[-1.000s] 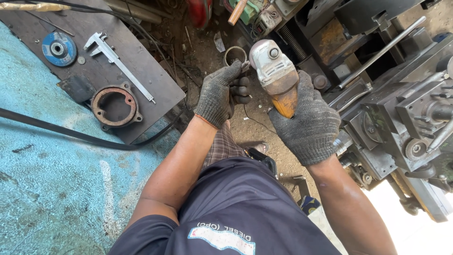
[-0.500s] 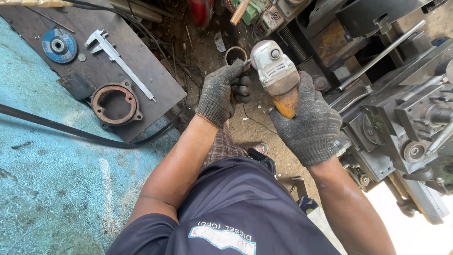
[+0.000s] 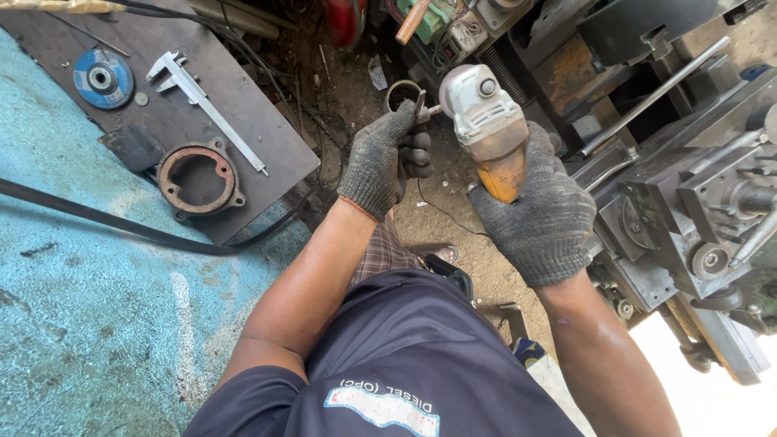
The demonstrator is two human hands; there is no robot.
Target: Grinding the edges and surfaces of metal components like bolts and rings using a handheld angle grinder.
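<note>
While little has shifted since a second ago, the right hand point(image 3: 538, 214) stays clamped around the grinder point(image 3: 488, 129), and the left hand point(image 3: 387, 158) keeps gripping the ring point(image 3: 402, 95) just beyond its fingertips, beside the grinder's head; work holds steady.

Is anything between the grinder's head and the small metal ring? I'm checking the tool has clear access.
Nothing visible does. The angle grinder in the right hand sits right beside the metal ring, which the left hand steadies from below.

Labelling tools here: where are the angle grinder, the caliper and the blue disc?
angle grinder point(image 3: 484, 113), head view, grey gear housing.
caliper point(image 3: 212, 109), head view, its beam.
blue disc point(image 3: 102, 78), head view, its face.
</note>
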